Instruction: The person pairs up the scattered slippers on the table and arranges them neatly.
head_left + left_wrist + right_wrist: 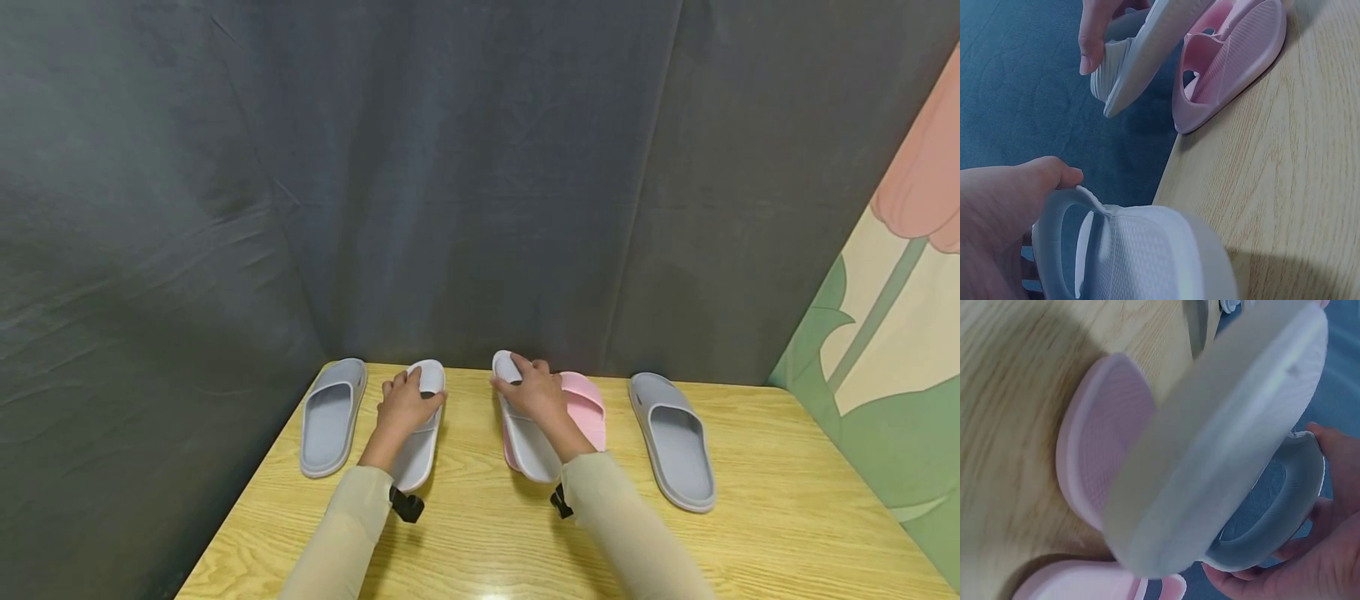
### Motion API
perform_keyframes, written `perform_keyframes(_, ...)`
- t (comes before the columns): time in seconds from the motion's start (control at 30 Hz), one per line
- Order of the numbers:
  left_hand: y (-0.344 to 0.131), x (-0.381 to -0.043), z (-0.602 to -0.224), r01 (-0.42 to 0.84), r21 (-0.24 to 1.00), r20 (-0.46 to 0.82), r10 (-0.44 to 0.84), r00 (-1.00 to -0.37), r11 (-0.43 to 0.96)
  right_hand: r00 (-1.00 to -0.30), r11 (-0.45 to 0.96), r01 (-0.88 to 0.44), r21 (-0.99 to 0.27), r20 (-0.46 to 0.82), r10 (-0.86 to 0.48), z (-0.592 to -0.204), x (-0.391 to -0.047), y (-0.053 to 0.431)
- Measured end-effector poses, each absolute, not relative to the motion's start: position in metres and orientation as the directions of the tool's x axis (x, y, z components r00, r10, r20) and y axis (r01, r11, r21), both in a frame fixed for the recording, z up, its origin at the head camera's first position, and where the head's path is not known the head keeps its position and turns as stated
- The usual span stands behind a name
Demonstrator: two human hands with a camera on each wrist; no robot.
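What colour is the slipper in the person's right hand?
The slipper in the right hand is white, seen best in the head view.

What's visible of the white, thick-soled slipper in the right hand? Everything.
The white, thick-soled slipper looks like moulded foam or plastic, with an arched strap. The right hand grips that strap. A small dark smudge marks the sole's edge. It is raised, tilted, above the yellow wood-grain table, toe away from the person, partly hiding a pink foam-like slipper.
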State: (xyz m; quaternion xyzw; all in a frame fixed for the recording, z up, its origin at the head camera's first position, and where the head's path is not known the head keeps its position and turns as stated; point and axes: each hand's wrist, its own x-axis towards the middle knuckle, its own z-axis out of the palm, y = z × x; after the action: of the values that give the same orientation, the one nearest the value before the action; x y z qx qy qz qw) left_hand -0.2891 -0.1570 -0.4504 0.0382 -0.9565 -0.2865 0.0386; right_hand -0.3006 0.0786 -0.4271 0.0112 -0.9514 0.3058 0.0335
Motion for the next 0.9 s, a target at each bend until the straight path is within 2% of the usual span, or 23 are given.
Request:
perform_keyframes(0.33,-0.157,-0.289,-0.451,-0.052,0.546,0.049,-0.095,-0.994,0.836,-0.996,0.83,-0.059,-0.555,0.091,-0.01,-0.428,-0.299,0.066)
perform_keyframes(0.67,-0.159,-0.289,-0.452,-0.044,0.548,0.06,-0.091,-0.994,0.835,-0.999,0.817,0.012,-0.576,0.018,0.027,-0.429,-0.298,0.053)
perform_keyframes(0.9,-0.16,-0.289,-0.455,-0.046,0.547,0.057,-0.092,-0.994,0.836,-0.999,0.814,0.005,-0.581,0.026,0.025,-0.431,-0.298,0.047)
